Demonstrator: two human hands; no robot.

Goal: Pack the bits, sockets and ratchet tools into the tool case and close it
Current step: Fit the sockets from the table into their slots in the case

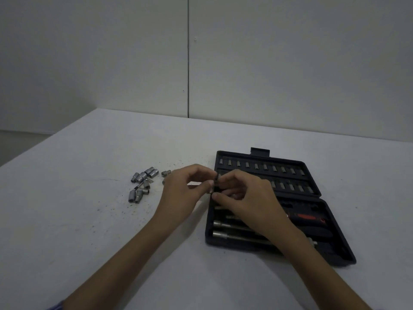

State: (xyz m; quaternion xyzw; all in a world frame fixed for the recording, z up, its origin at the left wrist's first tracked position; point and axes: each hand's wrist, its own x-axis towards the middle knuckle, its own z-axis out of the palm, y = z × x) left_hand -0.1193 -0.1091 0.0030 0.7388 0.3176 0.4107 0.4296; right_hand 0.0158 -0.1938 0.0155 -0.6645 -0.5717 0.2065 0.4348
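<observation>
- The small dark bit (215,183) is held at centre frame, just above the left edge of the open tool case (263,204). It is the item in hand.
- Left hand (186,186): fingers curled, thumb and fingertips pinching the bit from its left side.
- Right hand (241,193): fingers curled, thumb and forefinger pinching the same bit from its right side. How much of the bit lies hidden between the two hands cannot be told.
- Handling, as judged: a short steel piece, stiff, light, smooth enough to slip. Grip it across the shank with the fingertips and leave the end free for its slot.
- Orientation: the long axis of the bit runs close to vertical in the frame, top end tilted slightly right. Which end carries the tip is too small to tell.
- The case lies flat, lid half toward the upper part of the frame, with two rows of seated bits (261,167). The lower half holds long metal extension bars (234,227) and a red-and-black handle (308,219).
- Loose sockets (142,183) lie in a cluster at left of centre on the white table (89,220), well apart from the case. Judged light, hard and prone to roll.
</observation>
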